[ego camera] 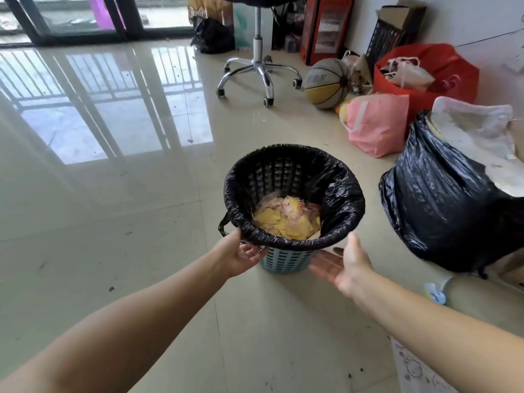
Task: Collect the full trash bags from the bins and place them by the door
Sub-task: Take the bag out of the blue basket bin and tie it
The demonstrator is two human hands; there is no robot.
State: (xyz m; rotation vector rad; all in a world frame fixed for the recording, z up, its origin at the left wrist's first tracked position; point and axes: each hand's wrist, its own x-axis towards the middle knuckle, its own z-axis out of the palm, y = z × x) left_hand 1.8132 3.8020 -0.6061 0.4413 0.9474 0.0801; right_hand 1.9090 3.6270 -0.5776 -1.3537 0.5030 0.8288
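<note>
A small light-blue lattice bin (283, 260) stands on the tiled floor, lined with a black trash bag (340, 194) folded over its rim. Yellow and pink paper scraps (286, 219) lie in the bottom. My left hand (241, 255) touches the bag's folded edge at the near-left rim, thumb on top, fingers curled under it. My right hand (344, 265) is open, palm toward the bin, just short of the near-right rim. A large full black trash bag (442, 205) with pale rubbish sticking out sits to the right.
Along the right wall lie a pink bag (380, 126), a red bag (431, 72), a basketball (326, 83) and boxes. A chrome swivel-chair base (258, 72) stands behind the bin, and another black bag (212, 36) rests by the glass sliding doors (85, 21).
</note>
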